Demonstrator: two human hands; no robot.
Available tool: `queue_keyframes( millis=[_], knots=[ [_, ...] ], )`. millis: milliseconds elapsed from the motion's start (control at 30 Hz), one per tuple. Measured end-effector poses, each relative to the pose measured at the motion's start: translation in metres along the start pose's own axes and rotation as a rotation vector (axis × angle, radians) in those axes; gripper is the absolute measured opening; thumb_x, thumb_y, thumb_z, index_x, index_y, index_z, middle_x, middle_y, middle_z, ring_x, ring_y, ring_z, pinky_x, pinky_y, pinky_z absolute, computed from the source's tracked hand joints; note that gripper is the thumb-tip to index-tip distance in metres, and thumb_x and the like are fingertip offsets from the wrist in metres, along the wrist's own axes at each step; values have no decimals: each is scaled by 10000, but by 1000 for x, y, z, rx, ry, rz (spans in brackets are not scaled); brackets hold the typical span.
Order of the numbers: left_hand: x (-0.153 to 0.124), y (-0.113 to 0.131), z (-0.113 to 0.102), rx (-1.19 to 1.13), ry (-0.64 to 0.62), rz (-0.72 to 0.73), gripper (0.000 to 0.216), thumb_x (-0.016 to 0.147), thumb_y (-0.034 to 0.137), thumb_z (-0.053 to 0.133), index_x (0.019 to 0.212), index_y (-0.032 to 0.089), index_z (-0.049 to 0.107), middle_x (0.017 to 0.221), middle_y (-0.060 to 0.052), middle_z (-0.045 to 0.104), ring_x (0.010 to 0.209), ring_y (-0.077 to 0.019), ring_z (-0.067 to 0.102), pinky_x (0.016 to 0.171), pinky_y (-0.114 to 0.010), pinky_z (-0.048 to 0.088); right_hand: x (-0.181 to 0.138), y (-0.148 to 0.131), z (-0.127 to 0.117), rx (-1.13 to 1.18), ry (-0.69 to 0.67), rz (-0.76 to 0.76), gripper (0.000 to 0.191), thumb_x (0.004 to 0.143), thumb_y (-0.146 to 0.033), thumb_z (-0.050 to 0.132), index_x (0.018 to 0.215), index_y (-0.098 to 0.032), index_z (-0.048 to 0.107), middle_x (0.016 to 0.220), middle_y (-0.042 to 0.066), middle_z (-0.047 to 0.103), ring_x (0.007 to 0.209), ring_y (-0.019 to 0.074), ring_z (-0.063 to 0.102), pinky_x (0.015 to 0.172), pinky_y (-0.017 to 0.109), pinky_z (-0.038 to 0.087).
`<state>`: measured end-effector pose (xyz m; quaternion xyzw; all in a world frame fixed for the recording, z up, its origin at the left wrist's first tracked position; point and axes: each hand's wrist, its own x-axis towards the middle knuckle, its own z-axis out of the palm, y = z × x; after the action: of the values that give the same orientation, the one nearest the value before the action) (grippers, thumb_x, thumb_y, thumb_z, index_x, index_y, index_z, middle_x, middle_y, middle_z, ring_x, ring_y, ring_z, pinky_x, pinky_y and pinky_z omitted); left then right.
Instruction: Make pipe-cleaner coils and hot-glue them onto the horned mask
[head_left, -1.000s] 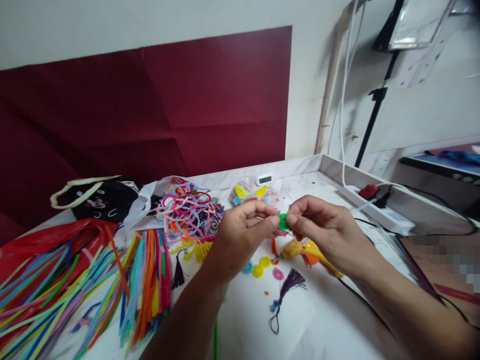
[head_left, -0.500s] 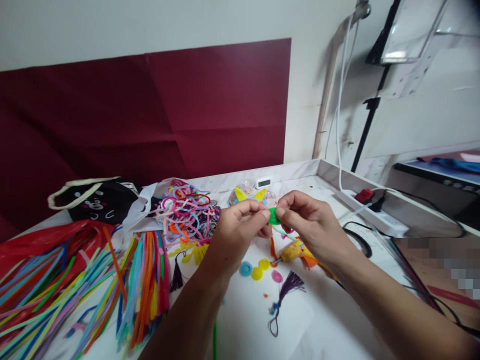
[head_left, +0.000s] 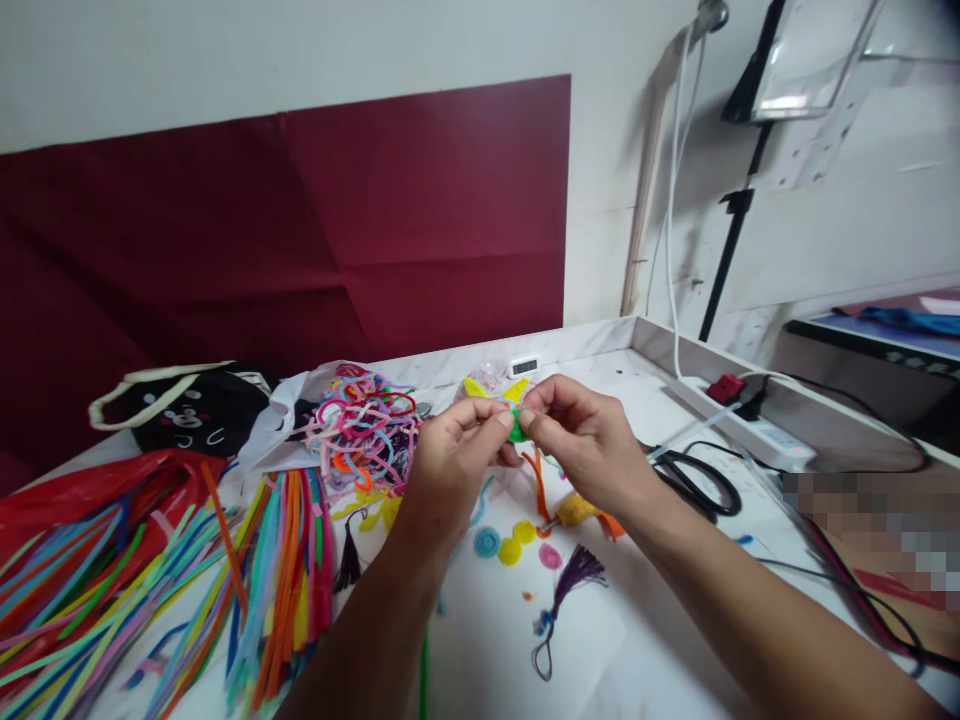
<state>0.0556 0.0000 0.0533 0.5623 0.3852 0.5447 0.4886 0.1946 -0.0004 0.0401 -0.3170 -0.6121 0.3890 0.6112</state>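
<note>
Both hands meet above the middle of the white table, pinching a small green coil (head_left: 517, 428) that looks like wound pipe cleaner. My left hand (head_left: 459, 455) grips its left side between thumb and fingertips. From the right, my right hand (head_left: 581, 430) pinches the opposite edge. Fingertips cover part of the coil. Below the hands lie a blue coil (head_left: 487, 542), yellow discs (head_left: 511, 550), a pink coil (head_left: 550, 556) and a purple tassel (head_left: 581, 578). Behind the fingers is a piece with yellow pointed shapes (head_left: 516, 389).
Bundled pipe cleaners (head_left: 289, 570) and a red plastic bag (head_left: 180, 470) lie left, near tangled scraps (head_left: 367, 415) and a black pouch (head_left: 199, 410). On the right are a yellow glue gun (head_left: 576, 510), partly hidden, black-handled scissors (head_left: 701, 485) and a power strip (head_left: 765, 440).
Both hands and the green coil have shifted left and drawn closer together. More of the black scissor handles now shows. The view has moved slightly.
</note>
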Motion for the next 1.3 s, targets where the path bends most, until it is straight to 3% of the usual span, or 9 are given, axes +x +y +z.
queue_keyframes(
  millis=[467,667,933,1167,1300],
  knots=[
    [2,-1,8,-43,22,31,175,762,311,711,761,155,630,658,20,611,584,-100,574,587,-204,524,8,-4,-1,-35,33,-53,120,807,-189,595,708,-197,526,609,-47,512,566,91,478,535,221,379],
    [4,2,14,16,33,90,145,805,265,671,733,149,622,575,22,592,562,-81,557,588,-164,487,9,-4,-7,25,31,-27,104,800,-211,624,729,-185,553,630,-45,518,575,87,466,535,217,376],
    [6,6,32,-107,27,11,200,823,337,622,799,138,609,658,-1,607,531,-87,565,549,-199,509,14,-6,-18,168,101,33,124,783,-249,668,734,-168,589,641,-34,570,546,88,514,536,223,420],
    [6,-1,40,-8,123,155,155,802,283,643,724,150,624,616,12,617,557,-100,592,597,-213,522,13,-7,-20,198,106,35,100,781,-233,672,749,-167,603,646,-42,562,551,79,510,535,210,416],
    [6,-2,40,16,106,192,132,825,280,630,759,166,621,624,22,631,574,-109,610,607,-219,531,13,-7,-21,188,99,25,103,785,-235,673,756,-167,602,663,-37,563,567,82,507,544,215,420]
  ],
)
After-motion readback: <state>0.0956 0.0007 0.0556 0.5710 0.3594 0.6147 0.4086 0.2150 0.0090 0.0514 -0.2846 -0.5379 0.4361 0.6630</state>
